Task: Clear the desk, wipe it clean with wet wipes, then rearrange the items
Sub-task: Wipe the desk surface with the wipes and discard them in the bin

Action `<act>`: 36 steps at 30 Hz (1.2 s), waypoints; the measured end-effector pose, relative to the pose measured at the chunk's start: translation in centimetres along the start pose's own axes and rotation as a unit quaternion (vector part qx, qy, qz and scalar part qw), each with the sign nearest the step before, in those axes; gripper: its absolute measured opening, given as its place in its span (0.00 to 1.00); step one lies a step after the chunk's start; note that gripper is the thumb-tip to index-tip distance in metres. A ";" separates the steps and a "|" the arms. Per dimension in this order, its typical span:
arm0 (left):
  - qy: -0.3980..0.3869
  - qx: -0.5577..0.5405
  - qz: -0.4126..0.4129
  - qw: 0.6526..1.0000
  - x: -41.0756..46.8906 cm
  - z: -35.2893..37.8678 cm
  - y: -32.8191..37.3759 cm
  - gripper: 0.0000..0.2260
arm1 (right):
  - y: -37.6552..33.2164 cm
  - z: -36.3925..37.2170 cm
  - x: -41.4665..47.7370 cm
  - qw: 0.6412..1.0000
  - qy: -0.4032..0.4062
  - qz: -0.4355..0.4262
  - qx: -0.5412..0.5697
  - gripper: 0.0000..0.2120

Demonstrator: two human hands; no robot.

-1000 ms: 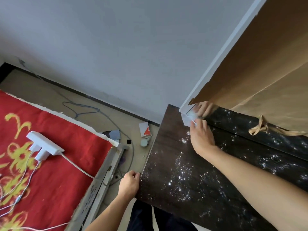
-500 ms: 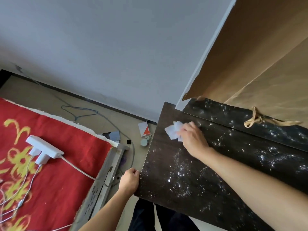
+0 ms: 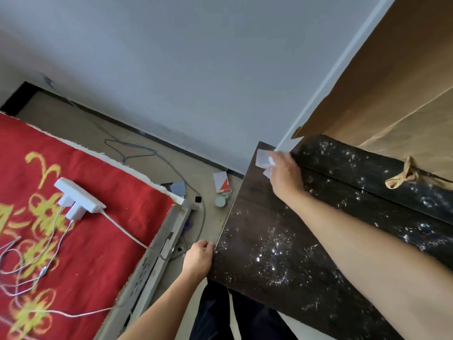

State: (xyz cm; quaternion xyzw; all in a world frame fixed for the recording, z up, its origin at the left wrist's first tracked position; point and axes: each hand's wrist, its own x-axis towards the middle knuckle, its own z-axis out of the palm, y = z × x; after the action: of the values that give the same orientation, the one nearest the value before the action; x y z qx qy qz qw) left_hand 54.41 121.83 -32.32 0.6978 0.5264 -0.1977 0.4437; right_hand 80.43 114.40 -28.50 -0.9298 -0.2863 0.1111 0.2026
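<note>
Wipe (image 3: pixel 262 158) partly behind right hand (image 3: pixel 286 176)

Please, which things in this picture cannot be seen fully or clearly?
Head view, all items:
The wet wipe: partly covered by the right hand that holds it, and blurred.
The desk: cut off by the right and bottom edges; the right forearm covers a strip.
The left hand: it grips the desk's edge, fingertips hidden behind the knuckles.
The small box beside the desk: print too small to read.
</note>
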 end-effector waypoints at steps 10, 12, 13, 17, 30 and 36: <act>-0.020 0.001 -0.008 1.000 0.2 -0.2 -0.1 0.15 | 0.7 1.1 -4.7 0.987 -0.086 -0.128 0.035 0.17; -0.035 0.001 -0.007 0.999 0.2 -0.5 0.2 0.15 | 0.2 1.0 -1.6 0.998 -0.006 -0.013 0.067 0.15; -0.050 -0.001 -0.007 0.999 0.3 -0.7 0.3 0.14 | -0.2 1.3 -1.3 0.997 0.010 0.010 0.070 0.13; -0.126 -0.002 -0.017 0.992 1.1 -2.4 1.9 0.10 | 0.5 2.1 -6.5 0.996 -0.029 -0.080 0.041 0.12; -0.077 0.215 0.284 0.931 10.0 -4.6 19.2 0.20 | -2.2 2.5 -10.6 0.999 -0.009 -0.011 0.043 0.14; -0.036 0.356 0.423 0.833 11.7 -2.8 18.0 0.16 | -5.7 3.9 -17.5 0.997 -0.024 -0.011 0.067 0.14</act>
State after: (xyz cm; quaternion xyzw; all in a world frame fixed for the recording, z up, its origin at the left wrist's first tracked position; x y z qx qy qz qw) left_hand 74.57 129.72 -32.18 0.9544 0.0572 -0.1894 0.2236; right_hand 62.20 109.80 -27.89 -0.9080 -0.2936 0.1500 0.2584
